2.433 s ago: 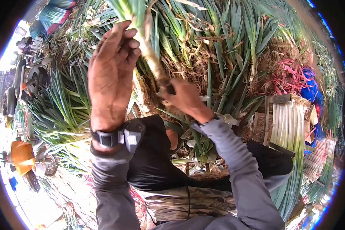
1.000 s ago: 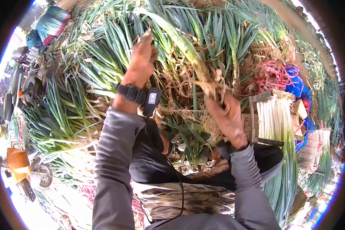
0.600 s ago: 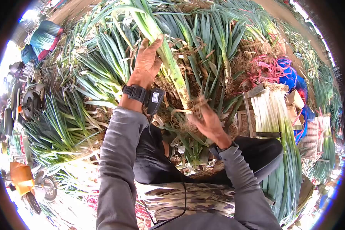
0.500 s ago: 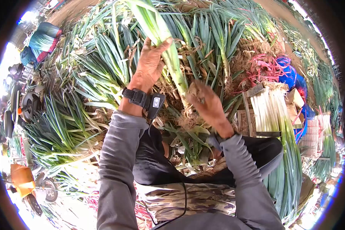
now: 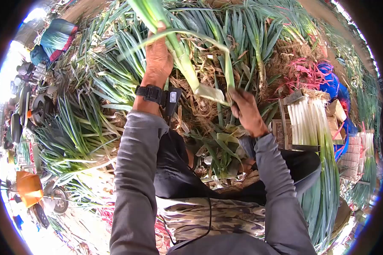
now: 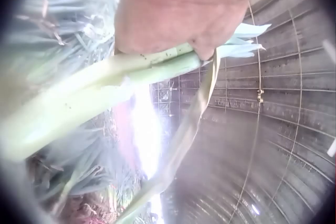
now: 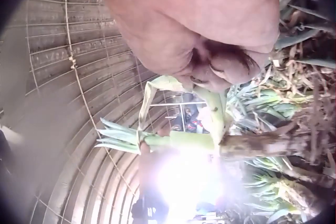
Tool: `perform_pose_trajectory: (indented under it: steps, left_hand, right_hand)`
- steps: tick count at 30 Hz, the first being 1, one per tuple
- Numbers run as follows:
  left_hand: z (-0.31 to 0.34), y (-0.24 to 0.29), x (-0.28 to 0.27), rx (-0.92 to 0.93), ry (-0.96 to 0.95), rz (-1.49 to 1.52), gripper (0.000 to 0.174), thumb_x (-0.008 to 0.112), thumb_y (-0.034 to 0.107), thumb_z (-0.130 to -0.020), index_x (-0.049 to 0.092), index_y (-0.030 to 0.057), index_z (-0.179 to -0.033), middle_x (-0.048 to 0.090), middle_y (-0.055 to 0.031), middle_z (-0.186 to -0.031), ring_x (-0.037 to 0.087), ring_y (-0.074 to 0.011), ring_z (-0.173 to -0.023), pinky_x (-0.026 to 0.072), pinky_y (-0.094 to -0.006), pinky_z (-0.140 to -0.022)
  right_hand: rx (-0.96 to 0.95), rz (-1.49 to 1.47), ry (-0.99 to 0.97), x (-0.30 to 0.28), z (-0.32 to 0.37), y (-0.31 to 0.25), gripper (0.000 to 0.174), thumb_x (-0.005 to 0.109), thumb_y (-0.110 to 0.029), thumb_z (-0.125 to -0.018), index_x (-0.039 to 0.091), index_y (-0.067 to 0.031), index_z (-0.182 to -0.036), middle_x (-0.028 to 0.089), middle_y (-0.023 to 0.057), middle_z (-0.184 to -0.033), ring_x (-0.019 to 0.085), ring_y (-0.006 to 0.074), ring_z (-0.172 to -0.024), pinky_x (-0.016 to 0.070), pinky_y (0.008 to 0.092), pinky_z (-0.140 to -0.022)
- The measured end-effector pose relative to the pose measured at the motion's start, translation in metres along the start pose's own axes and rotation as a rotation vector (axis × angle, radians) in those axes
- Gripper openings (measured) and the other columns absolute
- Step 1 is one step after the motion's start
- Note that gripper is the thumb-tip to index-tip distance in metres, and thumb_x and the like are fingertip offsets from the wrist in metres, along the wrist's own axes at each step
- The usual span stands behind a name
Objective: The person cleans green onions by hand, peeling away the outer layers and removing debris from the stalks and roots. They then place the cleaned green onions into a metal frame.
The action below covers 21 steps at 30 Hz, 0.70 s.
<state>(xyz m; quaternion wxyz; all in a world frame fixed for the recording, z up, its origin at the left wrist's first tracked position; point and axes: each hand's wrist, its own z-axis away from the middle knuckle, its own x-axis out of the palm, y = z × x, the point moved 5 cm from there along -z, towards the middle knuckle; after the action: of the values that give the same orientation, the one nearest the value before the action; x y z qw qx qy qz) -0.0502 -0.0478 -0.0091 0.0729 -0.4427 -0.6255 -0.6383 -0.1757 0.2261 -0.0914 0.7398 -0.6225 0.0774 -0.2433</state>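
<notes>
My left hand (image 5: 158,55) grips a thick leek (image 5: 185,68) around its upper stalk, so the shaft slants down toward the right. An outer leaf (image 5: 228,70) is partly peeled off the leek and bends up in a loop. Its folded lower part is pinched by the curled fingers of my right hand (image 5: 247,111). Close up in the left wrist view, the pale green shaft (image 6: 79,95) passes under the hand, and a loose leaf strip (image 6: 184,134) hangs from above. In the right wrist view, the peeled leaf (image 7: 215,111) runs up to the fingertips.
Unpeeled leeks (image 5: 119,72) with roots lie heaped in front and to the left. At right, a wooden frame (image 5: 284,123) stands by a bundle of cleaned leeks (image 5: 310,119). Pink ties (image 5: 304,74) and a blue bundle (image 5: 334,87) lie beyond. Crossed legs (image 5: 174,165) are below.
My right hand has moved from the leek's root end out to the right, drawing an outer leaf away from the shaft. The left hand has shifted slightly upward, still gripping the leek.
</notes>
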Motion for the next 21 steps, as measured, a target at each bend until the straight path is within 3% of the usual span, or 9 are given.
perform_pose_trajectory:
  steps: [2, 3, 4, 6, 7, 10, 16, 19, 21]
  left_hand:
    - [0.005, 0.012, -0.01, 0.066, -0.027, -0.08, 0.05, 0.068, 0.042, -0.097, 0.052, 0.0079, -0.13, 0.065, -0.0109, -0.107, 0.066, -0.0231, -0.096, 0.0599, -0.0416, -0.083]
    - [0.003, 0.014, -0.016, 0.048, 0.038, -0.09, 0.055, 0.065, 0.048, -0.098, 0.048, 0.0084, -0.133, 0.063, -0.013, -0.111, 0.064, -0.0234, -0.092, 0.0585, -0.0439, -0.081]
    - [0.003, 0.018, -0.022, 0.038, 0.096, -0.112, 0.057, 0.063, 0.049, -0.098, 0.046, 0.009, -0.134, 0.063, -0.0137, -0.112, 0.063, -0.0236, -0.09, 0.0579, -0.0447, -0.081]
    - [-0.002, 0.022, -0.038, 0.022, 0.188, -0.122, 0.056, 0.06, 0.051, -0.1, 0.045, 0.0103, -0.135, 0.063, -0.0144, -0.114, 0.061, -0.0241, -0.086, 0.0559, -0.0458, -0.082]
    - [-0.003, 0.024, -0.047, 0.026, 0.223, -0.152, 0.052, 0.057, 0.052, -0.101, 0.046, 0.0104, -0.131, 0.065, -0.0147, -0.11, 0.061, -0.0248, -0.088, 0.0545, -0.0453, -0.081]
    - [-0.01, 0.031, -0.072, 0.101, 0.352, -0.137, 0.051, 0.063, 0.046, -0.099, 0.047, 0.0096, -0.131, 0.068, -0.0148, -0.1, 0.065, -0.0242, -0.081, 0.0554, -0.0424, -0.074]
    - [-0.018, 0.044, -0.122, 0.167, 0.488, -0.109, 0.039, 0.066, 0.036, -0.099, 0.053, 0.008, -0.124, 0.067, -0.0132, -0.094, 0.065, -0.0262, -0.079, 0.0548, -0.0421, -0.069]
    - [-0.001, 0.043, -0.111, 0.218, 0.586, -0.214, 0.039, 0.069, 0.033, -0.097, 0.055, 0.0067, -0.122, 0.066, -0.0121, -0.095, 0.065, -0.0247, -0.081, 0.0552, -0.0415, -0.067]
    - [-0.003, 0.054, -0.11, 0.266, 0.521, -0.13, 0.048, 0.075, 0.032, -0.092, 0.054, 0.0054, -0.126, 0.065, -0.0094, -0.102, 0.065, -0.0225, -0.087, 0.0589, -0.0399, -0.07]
  right_hand:
    - [0.11, 0.118, 0.073, -0.006, 0.025, 0.044, 0.048, 0.059, -0.05, -0.101, 0.064, -0.0028, -0.098, 0.049, -0.0044, -0.068, 0.042, 0.0027, -0.05, 0.0324, 0.0227, -0.041]
    - [0.11, 0.346, 0.058, -0.017, 0.036, 0.073, 0.057, 0.058, -0.056, -0.099, 0.065, 0.0003, -0.099, 0.051, 0.0001, -0.068, 0.05, 0.0075, -0.055, 0.0399, 0.0279, -0.046]
    - [-0.142, 0.538, 0.092, -0.024, 0.043, 0.111, 0.062, 0.059, -0.059, -0.097, 0.065, 0.0034, -0.098, 0.057, 0.0109, -0.069, 0.061, 0.0217, -0.062, 0.0479, 0.0384, -0.056]
    - [-0.116, 0.822, -0.143, -0.008, 0.077, 0.152, 0.061, 0.06, -0.057, -0.096, 0.065, 0.0036, -0.095, 0.061, 0.0186, -0.073, 0.064, 0.0326, -0.069, 0.0491, 0.0443, -0.064]
    - [-0.102, 0.959, -0.261, 0.003, 0.087, 0.154, 0.06, 0.06, -0.056, -0.096, 0.065, 0.0037, -0.093, 0.062, 0.0224, -0.076, 0.065, 0.038, -0.072, 0.0497, 0.0473, -0.068]
    - [-0.038, 1.023, -0.154, 0.011, 0.075, 0.138, 0.055, 0.059, -0.052, -0.096, 0.066, 0.0015, -0.086, 0.065, 0.0255, -0.081, 0.064, 0.0457, -0.078, 0.0496, 0.0501, -0.07]
    - [-0.119, 1.362, -0.114, -0.006, 0.068, 0.131, 0.044, 0.06, -0.043, -0.097, 0.067, -0.0022, -0.082, 0.066, 0.0223, -0.074, 0.068, 0.0405, -0.078, 0.0521, 0.0532, -0.068]
    - [0.015, 1.544, -0.332, -0.036, 0.101, 0.226, 0.033, 0.064, -0.036, -0.092, 0.071, -0.0042, -0.088, 0.069, 0.0199, -0.079, 0.07, 0.0374, -0.079, 0.0544, 0.0528, -0.068]
    - [0.133, 1.641, -0.536, -0.055, 0.131, 0.264, 0.028, 0.066, -0.03, -0.088, 0.074, -0.0048, -0.096, 0.072, 0.0181, -0.085, 0.072, 0.0352, -0.081, 0.0559, 0.0514, -0.069]
